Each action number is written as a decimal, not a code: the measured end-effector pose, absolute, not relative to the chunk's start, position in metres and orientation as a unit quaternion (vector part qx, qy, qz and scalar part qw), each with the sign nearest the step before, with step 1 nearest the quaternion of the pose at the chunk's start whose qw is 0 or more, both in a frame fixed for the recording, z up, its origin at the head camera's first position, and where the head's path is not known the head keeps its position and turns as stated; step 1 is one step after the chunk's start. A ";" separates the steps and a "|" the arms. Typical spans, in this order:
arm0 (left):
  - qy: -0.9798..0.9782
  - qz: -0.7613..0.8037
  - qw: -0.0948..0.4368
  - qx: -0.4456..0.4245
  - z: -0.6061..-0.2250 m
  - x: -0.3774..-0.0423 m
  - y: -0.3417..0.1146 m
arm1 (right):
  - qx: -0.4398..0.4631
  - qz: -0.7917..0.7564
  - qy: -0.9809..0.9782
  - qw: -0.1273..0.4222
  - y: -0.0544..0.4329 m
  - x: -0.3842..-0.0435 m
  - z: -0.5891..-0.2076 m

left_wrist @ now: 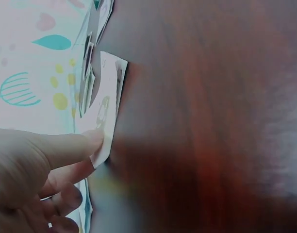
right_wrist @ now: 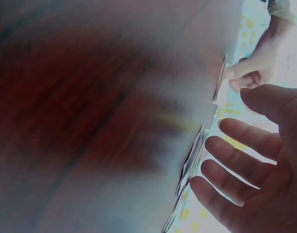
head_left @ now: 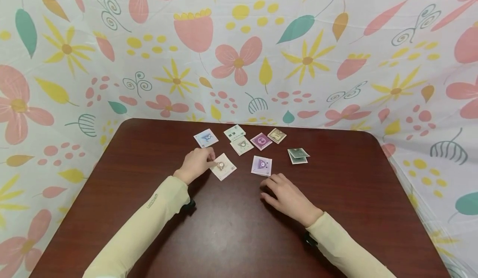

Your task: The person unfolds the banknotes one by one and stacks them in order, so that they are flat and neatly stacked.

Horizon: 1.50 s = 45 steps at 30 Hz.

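A: Where is the folded cream paper note [head_left: 225, 171] being held?
B: Over the tabletop [head_left: 220, 232], its left edge is being pinched by the left hand [head_left: 196, 164]; near the purple note [head_left: 261, 165], the right hand [head_left: 290, 196] is being held loosely extended, gripping nothing.
A: What handling is being expected?
B: Light, flexible, crease-prone behaviour; gentle edge pinching is being advised.

On the glossy dark reddish-brown counter [head_left: 224, 236], the person's left hand [head_left: 195, 164] pinches a square cream paper note [head_left: 225, 169]. Their right hand [head_left: 289, 197] lies right by the near edge of a square pale-purple paper note [head_left: 261, 166]. Over to the right sits a folded dark-green paper note [head_left: 298, 152]; farther back lies a square magenta paper note [head_left: 261, 141].
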State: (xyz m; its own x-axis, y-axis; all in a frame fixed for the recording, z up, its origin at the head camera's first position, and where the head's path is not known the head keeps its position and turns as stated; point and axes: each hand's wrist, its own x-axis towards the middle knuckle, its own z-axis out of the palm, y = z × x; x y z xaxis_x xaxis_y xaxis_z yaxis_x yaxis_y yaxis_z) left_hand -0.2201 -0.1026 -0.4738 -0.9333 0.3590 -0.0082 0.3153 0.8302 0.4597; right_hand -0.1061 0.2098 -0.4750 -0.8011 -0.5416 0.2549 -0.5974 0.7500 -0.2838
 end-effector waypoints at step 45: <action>0.766 0.608 0.128 0.163 -0.485 -0.140 -0.061 | 0.145 0.374 -0.907 0.131 0.183 -0.122 -0.461</action>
